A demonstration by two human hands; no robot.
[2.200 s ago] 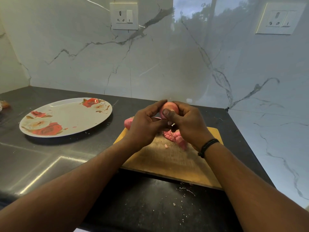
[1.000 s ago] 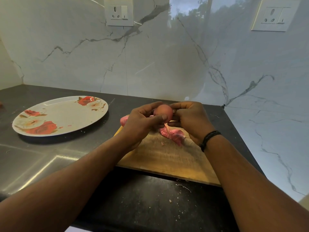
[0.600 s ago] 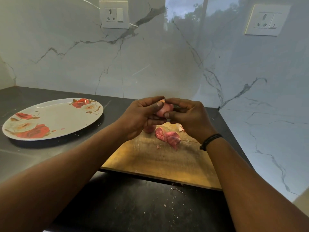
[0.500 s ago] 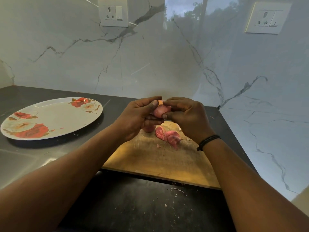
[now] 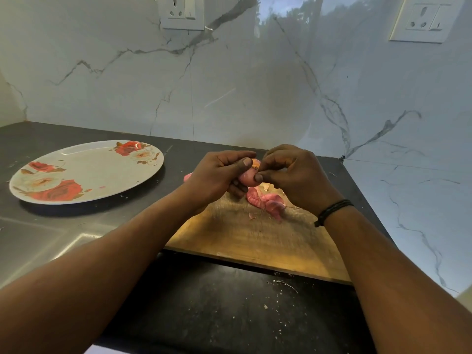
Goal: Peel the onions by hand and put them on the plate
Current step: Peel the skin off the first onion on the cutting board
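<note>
Head view is showing the left hand [image 5: 217, 175] gripping the onion [image 5: 249, 178] above the cutting board [image 5: 255, 238], while the right hand [image 5: 291, 175] is pinching skin at its top; the plate [image 5: 84, 172], well apart to the left, is holding no onion. In my judgement, a hard tug is risking the slick onion slipping onto the board, or skin tearing short. Scraps are littering the dark counter [image 5: 217, 315] beneath marble walls.

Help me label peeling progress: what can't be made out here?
- Head view: onion, mostly covered by left hand and right hand; skin left unclear.
- Pink object behind the left hand, largely hidden.
- Peels on the board, blurred.
</note>
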